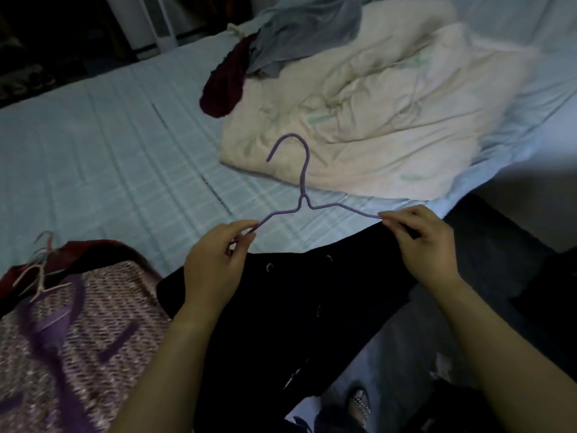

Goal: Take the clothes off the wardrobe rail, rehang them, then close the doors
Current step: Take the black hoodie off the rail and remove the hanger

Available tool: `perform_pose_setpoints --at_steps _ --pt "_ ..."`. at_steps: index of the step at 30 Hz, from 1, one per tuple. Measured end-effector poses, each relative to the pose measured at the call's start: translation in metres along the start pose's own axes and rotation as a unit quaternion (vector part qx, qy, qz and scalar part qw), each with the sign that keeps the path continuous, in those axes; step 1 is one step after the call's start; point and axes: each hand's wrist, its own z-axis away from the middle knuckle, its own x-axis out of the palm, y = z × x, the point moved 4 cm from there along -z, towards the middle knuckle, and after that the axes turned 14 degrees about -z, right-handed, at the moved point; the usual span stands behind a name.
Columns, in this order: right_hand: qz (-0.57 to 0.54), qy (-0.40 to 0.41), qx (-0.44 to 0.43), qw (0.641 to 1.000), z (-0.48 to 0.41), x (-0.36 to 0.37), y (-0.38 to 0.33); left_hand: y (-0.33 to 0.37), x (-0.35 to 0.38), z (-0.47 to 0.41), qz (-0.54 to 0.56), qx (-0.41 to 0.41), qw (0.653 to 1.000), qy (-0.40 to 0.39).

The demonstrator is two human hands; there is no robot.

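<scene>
The left hand [215, 257] and right hand [421, 242] each pinch one end of a thin purple fuzzy wire hanger [302, 182]. It is held just above a soft black garment with metal rings [296, 301], which lies on the edge of the pale blue checked bed sheet [109, 151]. A bumpy pink and purple knit top [93, 307] lies to the left. A crumpled cream blanket [390, 120] lies behind.

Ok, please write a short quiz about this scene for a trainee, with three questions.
1. True or false: the left hand and the right hand each pinch one end of the purple hanger.
2. Which garment lies just below the hands? A) black garment B) white shirt C) yellow dress
3. Fill in: the dark red garment lies at the edge of the ___ quilt.
Key: 1 true; 2 A; 3 cream.
</scene>
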Motion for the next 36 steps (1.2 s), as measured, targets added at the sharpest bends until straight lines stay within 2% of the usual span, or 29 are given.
perform_pose_setpoints --at_steps 3,7,14,20,23,29,32,36 --pt "0.012 0.01 -0.043 0.999 -0.054 -0.046 0.02 0.052 0.023 -0.032 0.032 -0.007 0.999 0.026" --pt "-0.019 -0.011 -0.078 0.997 -0.118 -0.051 0.033 0.076 0.024 -0.063 0.021 -0.017 0.997 0.068" --pt "-0.046 -0.088 -0.107 0.989 -0.18 0.019 0.044 0.032 0.025 -0.097 0.01 -0.085 0.99 0.11" --pt "-0.032 -0.13 -0.123 0.983 -0.249 0.07 0.049 -0.007 0.039 -0.154 0.022 -0.142 0.985 0.09" --pt "-0.038 -0.148 -0.123 0.981 -0.287 0.099 0.059 -0.023 0.047 -0.191 0.007 -0.166 0.982 0.091" --pt "-0.083 -0.187 -0.115 0.972 -0.364 0.171 0.09 -0.056 0.066 -0.265 -0.058 -0.21 0.966 0.14" --pt "-0.059 -0.232 -0.118 0.964 -0.393 0.211 0.127 -0.082 0.096 -0.294 -0.091 -0.255 0.957 0.104" --pt "0.022 -0.319 -0.113 0.941 -0.4 0.258 0.174 -0.114 0.145 -0.297 -0.165 -0.305 0.938 0.001"
